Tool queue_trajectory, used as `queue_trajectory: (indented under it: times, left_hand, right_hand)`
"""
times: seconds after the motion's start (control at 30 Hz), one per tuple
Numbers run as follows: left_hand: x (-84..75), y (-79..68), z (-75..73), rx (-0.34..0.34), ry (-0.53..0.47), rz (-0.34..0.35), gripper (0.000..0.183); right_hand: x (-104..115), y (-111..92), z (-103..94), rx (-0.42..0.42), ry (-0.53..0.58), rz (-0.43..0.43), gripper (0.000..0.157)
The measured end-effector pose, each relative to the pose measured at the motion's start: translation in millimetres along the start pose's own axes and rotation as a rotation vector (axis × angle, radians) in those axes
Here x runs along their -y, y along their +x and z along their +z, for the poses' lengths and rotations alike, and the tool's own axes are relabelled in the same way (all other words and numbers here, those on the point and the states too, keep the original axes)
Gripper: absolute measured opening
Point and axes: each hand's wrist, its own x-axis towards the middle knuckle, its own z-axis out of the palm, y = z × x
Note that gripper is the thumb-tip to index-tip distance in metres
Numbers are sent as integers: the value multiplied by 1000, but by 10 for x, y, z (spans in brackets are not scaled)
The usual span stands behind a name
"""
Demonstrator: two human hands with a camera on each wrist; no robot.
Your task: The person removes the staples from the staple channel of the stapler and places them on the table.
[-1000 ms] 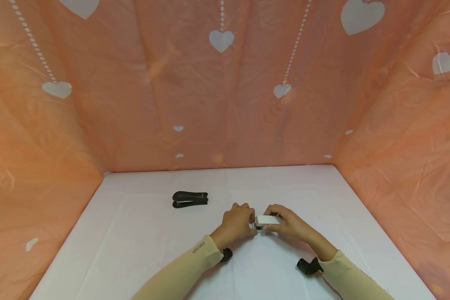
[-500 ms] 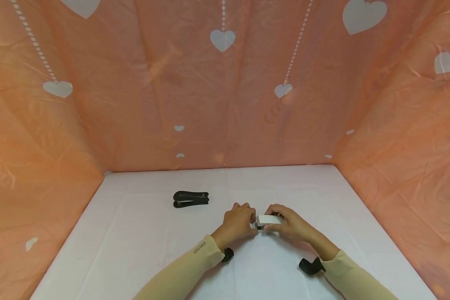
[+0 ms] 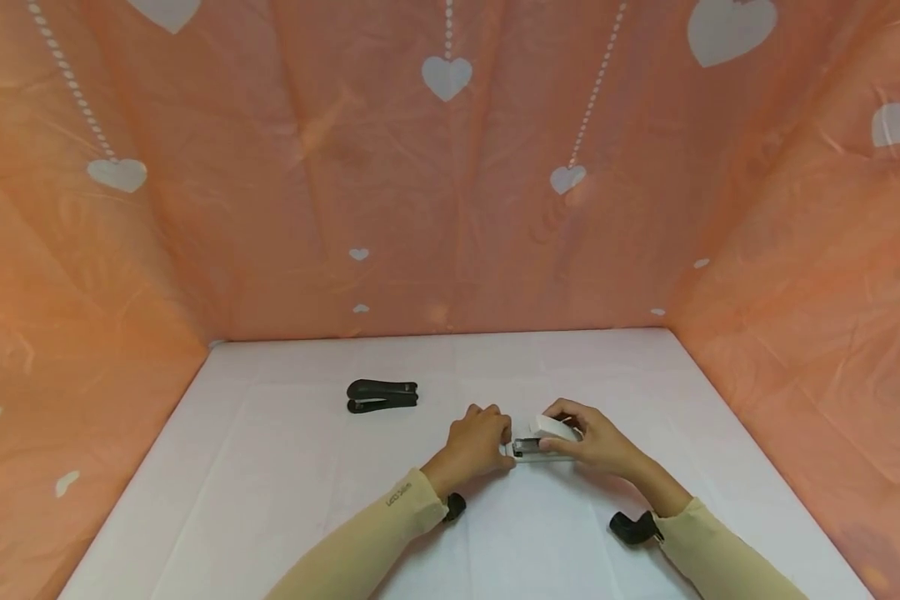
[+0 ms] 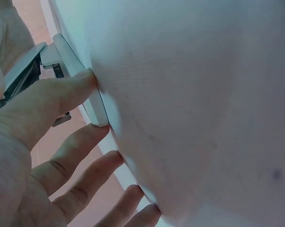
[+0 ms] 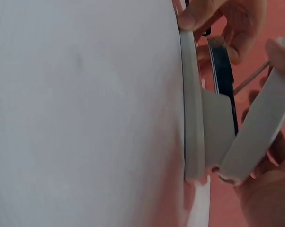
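A white stapler [image 5: 194,113] stands on the white table with its top cover [image 5: 261,127] swung up on the rear hinge. Under the raised cover the dark metal staple magazine [image 5: 222,71] shows, with a thin rod running from it to the cover. My left hand [image 3: 477,442] pinches the front end of the base between thumb and forefinger, its other fingertips down at the table. The raised cover is held by my right hand [image 3: 596,442], fingers on the far side and thumb on the near side.
Farther back on the table [image 3: 285,500], left of my hands, lies a black stapler [image 3: 382,396]. Orange cloth [image 3: 450,208] printed with pale hearts walls the table at the back and both sides.
My right hand has lifted the white stapler's cover up and back to the right, baring the magazine. My left hand has stayed at the front of the base.
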Motion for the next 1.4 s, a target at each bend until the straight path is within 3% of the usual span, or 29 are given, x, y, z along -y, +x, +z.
queue_trajectory:
  times: [0.37,0.8,1.4]
  left_hand:
    - [15,20,-7,0,1,-2,31]
    - [21,0,-34,7,-12,-12,29]
    - [-22,-11,-4,0,-2,-1,33]
  right_hand:
    - [81,0,-156,-53,-77,-111,33]
    - [66,-47,-380,-28,-19,-187,38]
    - [40,-232,-592,-87,-8,-159,34]
